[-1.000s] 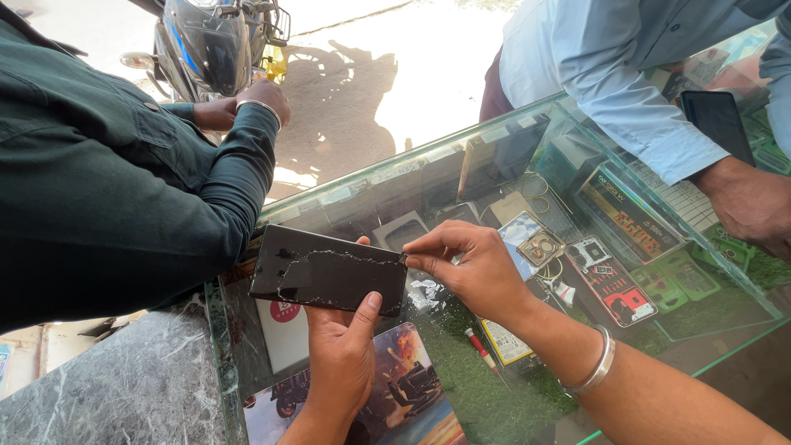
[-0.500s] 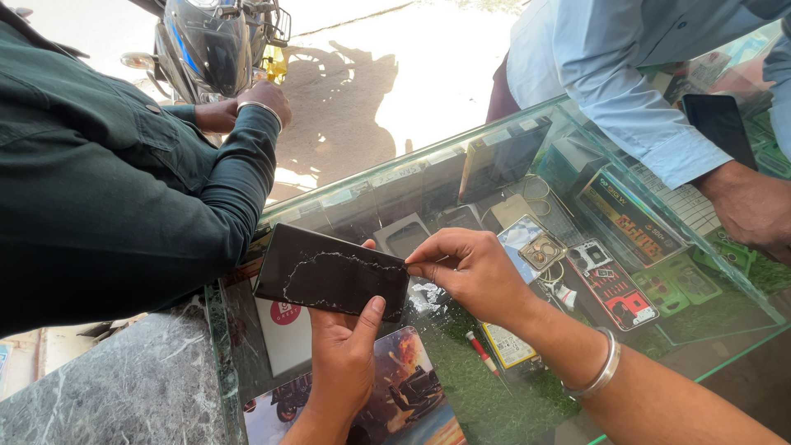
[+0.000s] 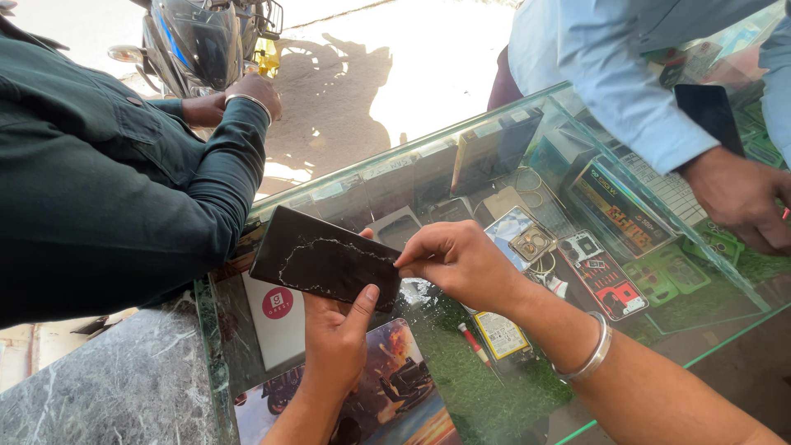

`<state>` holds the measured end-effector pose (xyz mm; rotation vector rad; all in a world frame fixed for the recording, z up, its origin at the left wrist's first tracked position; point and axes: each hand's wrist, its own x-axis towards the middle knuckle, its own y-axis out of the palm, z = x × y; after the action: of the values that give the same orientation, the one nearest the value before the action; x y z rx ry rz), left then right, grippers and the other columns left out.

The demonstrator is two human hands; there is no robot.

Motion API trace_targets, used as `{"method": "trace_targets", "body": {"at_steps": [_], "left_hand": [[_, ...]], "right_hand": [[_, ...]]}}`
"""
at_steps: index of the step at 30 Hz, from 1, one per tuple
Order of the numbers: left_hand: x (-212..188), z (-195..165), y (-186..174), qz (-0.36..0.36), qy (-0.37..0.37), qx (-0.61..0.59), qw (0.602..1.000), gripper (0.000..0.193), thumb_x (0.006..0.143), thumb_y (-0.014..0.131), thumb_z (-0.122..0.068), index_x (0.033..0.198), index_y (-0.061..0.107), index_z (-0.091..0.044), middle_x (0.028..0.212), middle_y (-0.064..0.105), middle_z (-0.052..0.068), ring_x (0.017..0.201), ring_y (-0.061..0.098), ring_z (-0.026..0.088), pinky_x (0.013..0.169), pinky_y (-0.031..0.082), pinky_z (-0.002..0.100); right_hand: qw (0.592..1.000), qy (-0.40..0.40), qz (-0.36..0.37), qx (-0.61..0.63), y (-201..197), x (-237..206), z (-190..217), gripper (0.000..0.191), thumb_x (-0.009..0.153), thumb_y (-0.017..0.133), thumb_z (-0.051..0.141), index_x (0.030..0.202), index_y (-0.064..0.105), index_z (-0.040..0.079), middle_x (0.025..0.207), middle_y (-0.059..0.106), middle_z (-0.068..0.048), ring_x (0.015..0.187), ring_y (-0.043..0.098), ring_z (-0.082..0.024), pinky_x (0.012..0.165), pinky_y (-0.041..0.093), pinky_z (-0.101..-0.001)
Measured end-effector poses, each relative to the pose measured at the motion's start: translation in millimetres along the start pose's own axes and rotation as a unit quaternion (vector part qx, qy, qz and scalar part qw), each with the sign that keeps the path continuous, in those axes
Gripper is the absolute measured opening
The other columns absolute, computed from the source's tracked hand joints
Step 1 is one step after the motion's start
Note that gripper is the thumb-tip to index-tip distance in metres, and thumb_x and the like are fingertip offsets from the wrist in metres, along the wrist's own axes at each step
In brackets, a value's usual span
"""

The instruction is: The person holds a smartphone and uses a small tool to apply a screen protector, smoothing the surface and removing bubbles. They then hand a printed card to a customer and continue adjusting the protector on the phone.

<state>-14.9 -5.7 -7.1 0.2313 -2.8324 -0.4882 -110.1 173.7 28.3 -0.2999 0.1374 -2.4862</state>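
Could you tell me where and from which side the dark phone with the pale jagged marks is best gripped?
Probably by its two long edges, from underneath. The phone is a thin flat slab tilted above the glass counter, and the left hand already clamps it that way, thumb on the near edge. The right hand pinches its right end, so that end is taken.

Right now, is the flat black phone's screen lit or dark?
Dark: the flat black phone shows no glow, only a pale wavy line; left hand holds it.
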Motion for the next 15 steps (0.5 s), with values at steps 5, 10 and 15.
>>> {"method": "trace_targets", "body": {"at_steps": [5, 10, 15], "left_hand": [[0.8, -4.2, -0.9, 0.002, -0.006, -0.074, 0.997, 0.065, 0.093, 0.055, 0.011, 0.15, 0.03, -0.007, 0.156, 0.046, 0.021, 0.133, 0.055, 0.026, 0.112, 0.047, 0.041], [5.4, -4.7, -2.8, 0.005, -0.012, -0.111, 0.994, 0.061, 0.092, 0.054, 0.012, 0.148, 0.035, -0.003, 0.156, 0.046, 0.023, 0.136, 0.055, 0.028, 0.115, 0.045, 0.042], [4.8, -1.5, -5.6, 0.009, -0.016, -0.085, 0.996, 0.062, 0.09, 0.057, 0.011, 0.147, 0.036, -0.002, 0.154, 0.049, 0.023, 0.138, 0.054, 0.028, 0.115, 0.045, 0.043]], "right_hand": [[0.997, 0.058, -0.049, -0.004, 1.4, -4.5, 5.2, 0.011, 0.085, 0.075, -0.001, 0.096, 0.076, -0.003, 0.088, 0.079, -0.009, 0.081, 0.074, -0.01, 0.071, 0.06, -0.0237], [0.997, 0.054, -0.056, 0.004, 2.4, -2.9, 8.3, 0.013, 0.085, 0.078, 0.005, 0.096, 0.074, 0.0, 0.088, 0.079, -0.007, 0.082, 0.074, -0.009, 0.072, 0.06, -0.0231], [0.993, 0.05, -0.076, -0.08, 2.7, -3.2, 6.5, 0.012, 0.085, 0.08, 0.009, 0.094, 0.075, 0.002, 0.085, 0.078, -0.005, 0.077, 0.074, -0.009, 0.068, 0.059, -0.0243]]}}
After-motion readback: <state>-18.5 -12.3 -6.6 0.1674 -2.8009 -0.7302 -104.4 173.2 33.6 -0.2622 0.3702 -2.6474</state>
